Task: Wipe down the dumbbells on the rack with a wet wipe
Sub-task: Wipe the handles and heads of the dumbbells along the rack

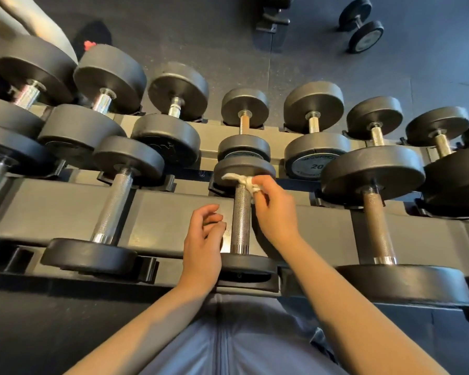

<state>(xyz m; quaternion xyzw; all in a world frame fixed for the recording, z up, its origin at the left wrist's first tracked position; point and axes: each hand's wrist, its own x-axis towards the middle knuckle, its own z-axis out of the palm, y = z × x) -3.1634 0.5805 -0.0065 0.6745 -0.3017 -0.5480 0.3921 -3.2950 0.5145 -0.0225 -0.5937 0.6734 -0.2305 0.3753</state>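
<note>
Two hands: right hand (pixel 274 209) pinches wet wipe (pixel 241 181) against dumbbell (pixel 241 220); left hand (pixel 203 239) loosely curled, empty.

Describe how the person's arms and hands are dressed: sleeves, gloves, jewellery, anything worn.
Both forearms are bare as far as the view shows, with no sleeves in sight. The left hand and right hand wear no gloves. No rings, watch or bracelets show on the fingers or wrists. Below the arms, blue-grey clothing covers the legs.

Head camera looks steeply down, close over the rack (pixel 173 212).
</note>
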